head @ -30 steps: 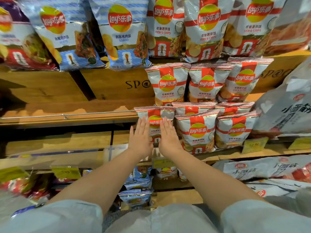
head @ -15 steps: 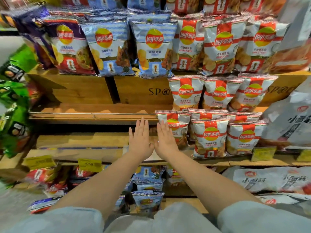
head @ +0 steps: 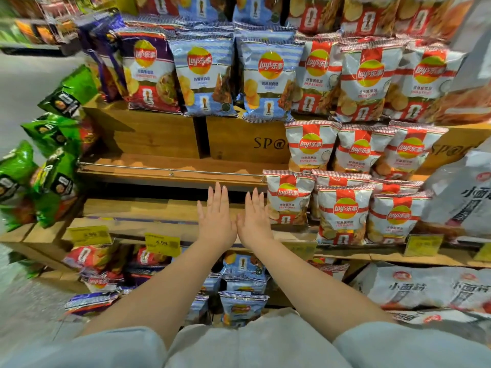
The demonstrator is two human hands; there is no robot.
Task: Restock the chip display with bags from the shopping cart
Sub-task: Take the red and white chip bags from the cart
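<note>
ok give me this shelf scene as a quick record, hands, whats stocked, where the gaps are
left hand: left hand flat, fingers straight, holding nothing
right hand: right hand flat beside it, thumbs nearly touching, holding nothing
in front of hands: bare stretch of wooden shelf
right of hands: red-and-white Lay's fish & chips bags, upright
tier above: bare wooden ledge behind a metal rail
top row: blue Lay's bags
price tag: yellow tag reading 4.99
shopping cart: not in view
</note>
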